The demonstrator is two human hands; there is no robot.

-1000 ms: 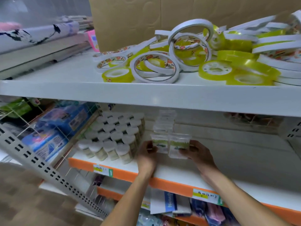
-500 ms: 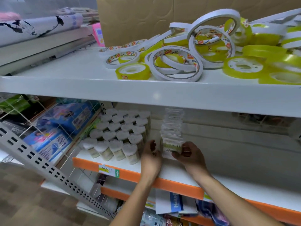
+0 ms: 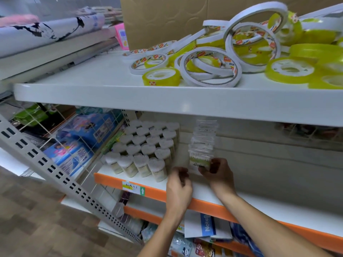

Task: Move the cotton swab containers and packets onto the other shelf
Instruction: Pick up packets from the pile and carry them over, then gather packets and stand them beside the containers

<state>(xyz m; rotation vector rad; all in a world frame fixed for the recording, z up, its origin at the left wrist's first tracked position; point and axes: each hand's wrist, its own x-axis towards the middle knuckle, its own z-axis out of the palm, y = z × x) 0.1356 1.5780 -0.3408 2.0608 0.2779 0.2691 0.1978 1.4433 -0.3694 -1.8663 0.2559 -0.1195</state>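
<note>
- Since a second ago, two side-by-side packets have been merged into one row; the packets (image 3: 202,145) now stand as a single file running back from the shelf edge, just right of the cotton swab containers (image 3: 146,149).
- Right hand (image 3: 218,172): fingers curled round the front packet of the row, pinching its lower label area. This hand is holding the packet.
- Left hand (image 3: 179,184): just left of the front packet, between it and the containers, fingers loosely bent. No grip is visible; whether the fingertips touch the packet cannot be told.
- Containers: grouped in tight rows on the orange-edged shelf (image 3: 204,204), white tops upward, immediately left of the packets. They appear settled.
- Upper white shelf (image 3: 111,97), above the packets, carries a heap of tape rolls (image 3: 213,69) in front of a cardboard box (image 3: 167,21).
- Step in hand, as judged: squaring the packet row against the containers.
- Recommended procedure:
  - Keep the right-hand pinch low on the front packet, so the thin film does not fold.
  - Bring the left hand flat against the row's left face and press the file straight.
  - Push backward evenly; uneven force would likely fan the packets out.
  - Avoid knocking the nearest container; these tall, narrow tubs would probably topple in a chain.
  - Release only when the front packet stands unaided.
</note>
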